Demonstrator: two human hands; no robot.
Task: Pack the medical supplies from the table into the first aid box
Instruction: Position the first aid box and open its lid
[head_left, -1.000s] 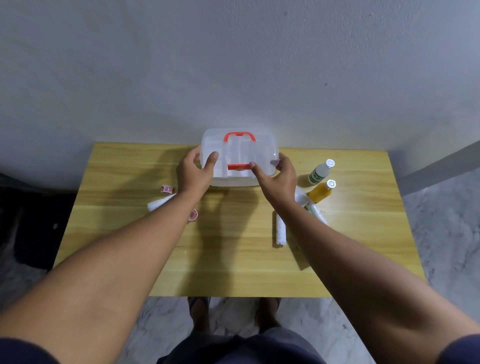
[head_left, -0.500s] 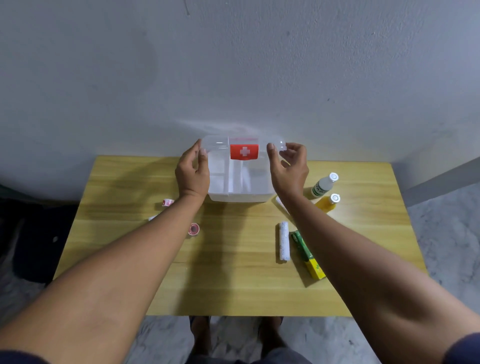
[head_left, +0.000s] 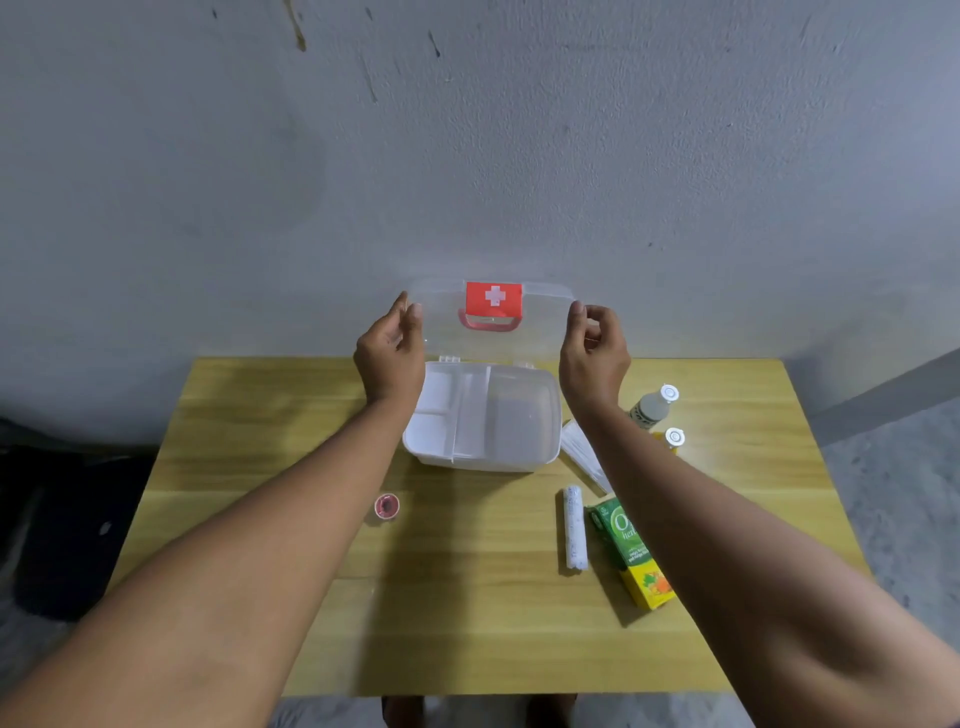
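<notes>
The white first aid box (head_left: 540, 415) stands at the back of the wooden table with its inner tray showing. Its clear lid (head_left: 540, 332), with a red cross label and red handle, is raised upright. My left hand (head_left: 392, 353) pinches the lid's left edge and my right hand (head_left: 592, 353) pinches its right edge. To the right of the box lie a white bandage roll (head_left: 574, 527), a green and yellow carton (head_left: 631, 553), a flat white packet (head_left: 584, 454) and two capped bottles (head_left: 654, 405) (head_left: 674, 438). A small red tape roll (head_left: 387, 505) lies left of centre.
The table (head_left: 467, 623) stands against a grey wall. A dark object sits on the floor to the left. My feet show below the table's near edge.
The lid has swung from closed to fully upright, with both hands rising along its side edges. The view has tilted, so the items right of the box show more.
</notes>
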